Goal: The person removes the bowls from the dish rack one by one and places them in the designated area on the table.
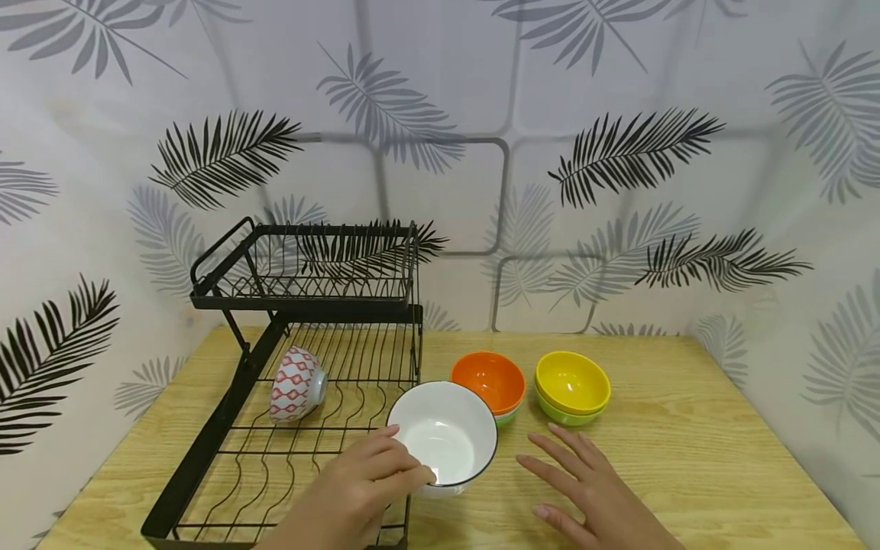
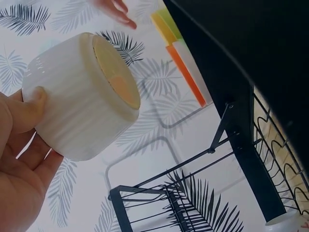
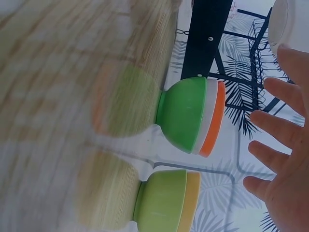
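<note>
A deep white bowl (image 1: 447, 435) with a dark rim is held by my left hand (image 1: 357, 489), thumb at the rim and fingers round its side. In the left wrist view the white bowl (image 2: 82, 96) is tilted, its base ring toward the rack. My right hand (image 1: 584, 489) is held apart from the bowl, fingers spread, with nothing in it. Beyond the hands are two nested stacks: an orange bowl (image 1: 488, 382) on top of white and green ones, and a yellow bowl (image 1: 573, 382) on a light green bowl (image 1: 574, 416).
A black two-tier dish rack (image 1: 227, 412) stands at the left. On its lower tier a bowl with a red-and-white pattern (image 1: 296, 386) leans on its side. The wooden table (image 1: 722, 458) extends to the right, before a leaf-patterned curtain (image 1: 619, 76).
</note>
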`<state>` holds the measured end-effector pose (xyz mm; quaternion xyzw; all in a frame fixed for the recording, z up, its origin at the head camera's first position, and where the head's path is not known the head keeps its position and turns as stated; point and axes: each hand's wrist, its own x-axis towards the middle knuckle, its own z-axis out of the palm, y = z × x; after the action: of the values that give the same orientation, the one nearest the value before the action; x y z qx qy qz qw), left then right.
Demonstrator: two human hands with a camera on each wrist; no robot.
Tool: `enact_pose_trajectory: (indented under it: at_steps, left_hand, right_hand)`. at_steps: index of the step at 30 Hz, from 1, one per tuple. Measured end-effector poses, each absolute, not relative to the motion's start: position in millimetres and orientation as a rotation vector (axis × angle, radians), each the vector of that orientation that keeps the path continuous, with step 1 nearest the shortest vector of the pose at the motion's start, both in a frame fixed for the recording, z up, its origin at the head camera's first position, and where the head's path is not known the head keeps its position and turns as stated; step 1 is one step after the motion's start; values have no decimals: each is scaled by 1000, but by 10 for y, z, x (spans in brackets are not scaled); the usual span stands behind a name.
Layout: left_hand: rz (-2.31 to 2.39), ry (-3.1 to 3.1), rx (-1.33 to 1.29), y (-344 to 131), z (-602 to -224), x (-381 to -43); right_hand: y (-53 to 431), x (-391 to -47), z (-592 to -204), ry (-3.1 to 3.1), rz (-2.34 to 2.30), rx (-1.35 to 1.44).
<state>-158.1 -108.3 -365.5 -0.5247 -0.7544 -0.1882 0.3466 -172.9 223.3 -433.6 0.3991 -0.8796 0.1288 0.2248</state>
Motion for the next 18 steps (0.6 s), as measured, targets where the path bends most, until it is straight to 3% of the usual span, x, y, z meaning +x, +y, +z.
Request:
enact_pose_trajectory:
  at_steps: [18]
  left_hand:
    - [-362,-1885,-1381,-907,-3751,-1613]
  right_hand:
    - [2192,-1710,-4194,-2143,591,1160]
